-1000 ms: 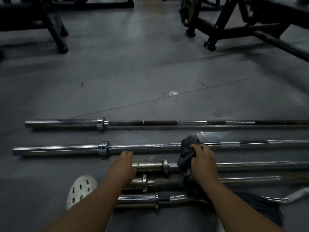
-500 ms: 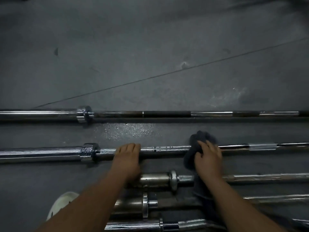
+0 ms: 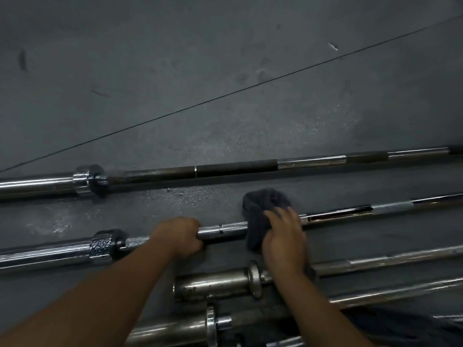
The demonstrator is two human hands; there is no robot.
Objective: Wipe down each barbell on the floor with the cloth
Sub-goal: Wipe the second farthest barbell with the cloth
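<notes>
A: While the near bars (image 3: 215, 283) lie untouched, what changed?
B: Fingers of the left hand (image 3: 179, 236) lay flat before. Now they curl round the second bar (image 3: 225, 229). Just beside it, the right hand (image 3: 283, 236) grips the cloth (image 3: 263, 204) onto that same shaft — braced to wipe, I judge.
A: And the far bar (image 3: 238, 169)? Any markings?
B: No hand on it — no writing legible anywhere.

Single head cam, looking steeply down, close over floor (image 3: 225, 83).
</notes>
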